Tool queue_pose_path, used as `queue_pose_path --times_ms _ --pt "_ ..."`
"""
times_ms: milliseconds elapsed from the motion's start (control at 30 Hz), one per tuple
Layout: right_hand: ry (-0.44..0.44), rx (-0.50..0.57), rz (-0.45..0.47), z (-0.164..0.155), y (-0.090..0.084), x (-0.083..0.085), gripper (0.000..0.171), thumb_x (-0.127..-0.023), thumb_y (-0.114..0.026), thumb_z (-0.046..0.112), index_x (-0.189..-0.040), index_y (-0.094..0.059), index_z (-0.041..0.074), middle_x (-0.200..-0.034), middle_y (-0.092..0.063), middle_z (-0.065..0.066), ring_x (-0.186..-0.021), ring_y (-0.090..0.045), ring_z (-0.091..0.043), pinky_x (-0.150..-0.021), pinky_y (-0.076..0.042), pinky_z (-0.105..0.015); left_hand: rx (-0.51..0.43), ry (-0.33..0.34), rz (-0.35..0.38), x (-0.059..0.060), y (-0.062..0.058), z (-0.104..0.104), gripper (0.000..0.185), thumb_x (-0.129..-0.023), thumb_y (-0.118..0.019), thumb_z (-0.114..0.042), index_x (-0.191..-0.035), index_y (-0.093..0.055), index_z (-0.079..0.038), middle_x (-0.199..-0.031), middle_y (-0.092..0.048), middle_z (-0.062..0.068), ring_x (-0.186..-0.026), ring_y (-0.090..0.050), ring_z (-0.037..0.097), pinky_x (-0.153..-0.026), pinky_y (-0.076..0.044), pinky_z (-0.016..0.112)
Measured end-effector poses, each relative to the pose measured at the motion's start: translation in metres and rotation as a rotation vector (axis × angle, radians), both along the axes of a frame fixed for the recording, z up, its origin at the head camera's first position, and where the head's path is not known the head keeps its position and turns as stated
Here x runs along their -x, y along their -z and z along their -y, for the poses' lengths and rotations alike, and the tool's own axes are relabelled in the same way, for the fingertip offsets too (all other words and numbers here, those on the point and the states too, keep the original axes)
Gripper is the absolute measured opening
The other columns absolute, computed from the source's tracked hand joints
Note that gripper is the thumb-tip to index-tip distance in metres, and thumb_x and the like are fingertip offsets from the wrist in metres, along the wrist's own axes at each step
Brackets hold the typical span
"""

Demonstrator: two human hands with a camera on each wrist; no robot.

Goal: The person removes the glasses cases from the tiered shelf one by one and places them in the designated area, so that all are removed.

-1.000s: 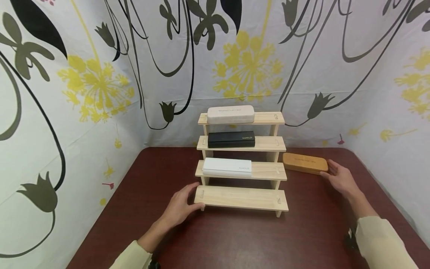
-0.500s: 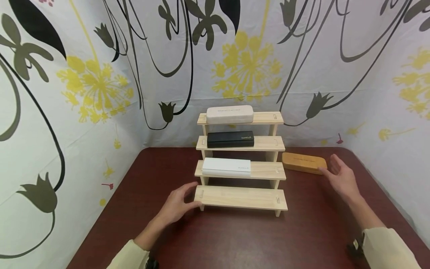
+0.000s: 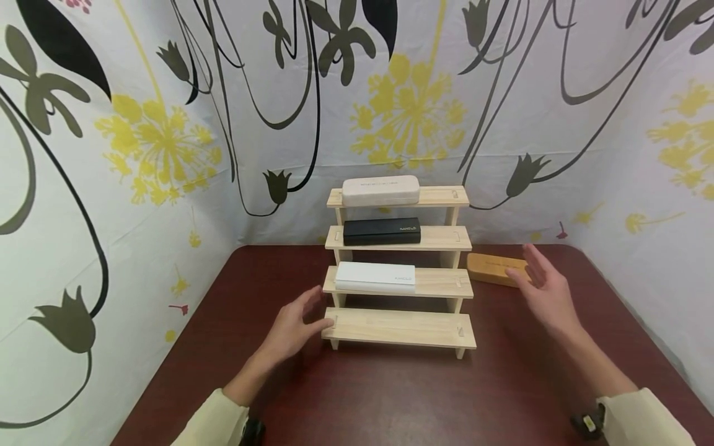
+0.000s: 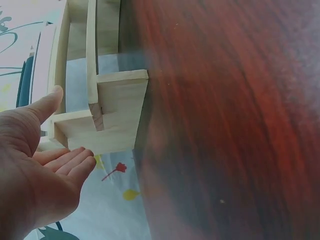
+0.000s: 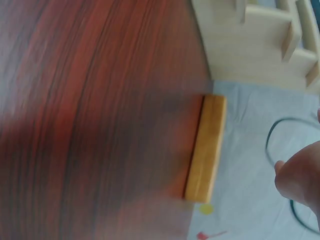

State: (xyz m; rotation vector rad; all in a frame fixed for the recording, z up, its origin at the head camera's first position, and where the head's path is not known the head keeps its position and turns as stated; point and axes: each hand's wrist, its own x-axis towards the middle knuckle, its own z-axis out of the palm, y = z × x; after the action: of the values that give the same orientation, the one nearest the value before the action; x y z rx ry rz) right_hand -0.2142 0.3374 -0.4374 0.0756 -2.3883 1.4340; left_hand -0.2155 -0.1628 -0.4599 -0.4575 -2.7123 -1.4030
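A pale wooden stepped rack (image 3: 435, 328) stands mid-table with four shelves. A beige case (image 3: 380, 190) lies on the top shelf, a black case (image 3: 382, 230) on the second, a white case (image 3: 375, 276) on the third; the lowest shelf is bare. My left hand (image 3: 292, 328) hovers open just off the rack's (image 4: 117, 107) lower left corner, fingers straight (image 4: 65, 162). A tan case (image 3: 495, 268) lies on the table right of the rack. My right hand (image 3: 543, 291) is open, raised in front of the tan case (image 5: 206, 147), not touching it.
The dark red-brown table (image 3: 390, 396) ends at patterned white curtain walls (image 3: 167, 155) behind and on both sides. Bare tabletop stretches in front of the rack toward me.
My right hand has lifted away from the tan case's right end and moved left and up. The left hand has come off the rack's lower corner and opened slightly.
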Motion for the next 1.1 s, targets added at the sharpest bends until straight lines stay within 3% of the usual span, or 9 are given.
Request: queue_pose_path --times_ms 267,600,833,1100 --pt "-0.056 -0.014 -0.081 0.033 -0.012 -0.009 0.075 -0.105 -0.071 0.018 -0.169 -0.03 0.01 -0.168 -0.037 -0.02 -0.152 -0.037 -0.038 -0.103 -0.037 -0.003 -0.01 -0.042 0.015 0.004 -0.008 -0.003 0.09 -0.091 -0.088 -0.025 -0.163 -0.04 -0.002 -0.161 -0.048 0.02 -0.145 -0.051 0.038 -0.116 -0.043 0.051" --pt "-0.141 -0.045 -0.064 0.059 -0.019 -0.018 0.081 -0.102 -0.076 0.019 -0.169 -0.031 0.017 -0.169 -0.038 -0.013 -0.148 -0.043 -0.045 -0.1 -0.036 -0.001 -0.03 -0.027 -0.004 0.012 -0.012 -0.007 0.095 -0.094 -0.086 -0.024 -0.167 -0.029 -0.004 -0.169 -0.037 0.016 -0.15 -0.043 0.038 -0.119 -0.04 0.052" --pt "-0.195 -0.005 -0.078 0.078 -0.018 -0.022 0.082 -0.098 -0.08 0.015 -0.167 -0.036 0.013 -0.167 -0.041 -0.014 -0.15 -0.041 -0.042 -0.104 -0.035 -0.003 -0.048 -0.026 0.004 0.015 -0.016 -0.012 0.094 -0.095 -0.084 -0.021 -0.168 -0.028 -0.004 -0.17 -0.035 0.015 -0.152 -0.041 0.036 -0.12 -0.038 0.052" --pt "-0.228 -0.032 -0.031 0.098 -0.019 -0.025 0.079 -0.099 -0.08 0.022 -0.166 -0.039 0.013 -0.167 -0.041 -0.014 -0.148 -0.043 -0.045 -0.107 -0.038 -0.008 -0.027 -0.036 -0.009 0.023 -0.015 -0.02 0.095 -0.094 -0.086 -0.023 -0.168 -0.029 -0.004 -0.17 -0.036 0.014 -0.153 -0.039 0.033 -0.121 -0.036 0.053"
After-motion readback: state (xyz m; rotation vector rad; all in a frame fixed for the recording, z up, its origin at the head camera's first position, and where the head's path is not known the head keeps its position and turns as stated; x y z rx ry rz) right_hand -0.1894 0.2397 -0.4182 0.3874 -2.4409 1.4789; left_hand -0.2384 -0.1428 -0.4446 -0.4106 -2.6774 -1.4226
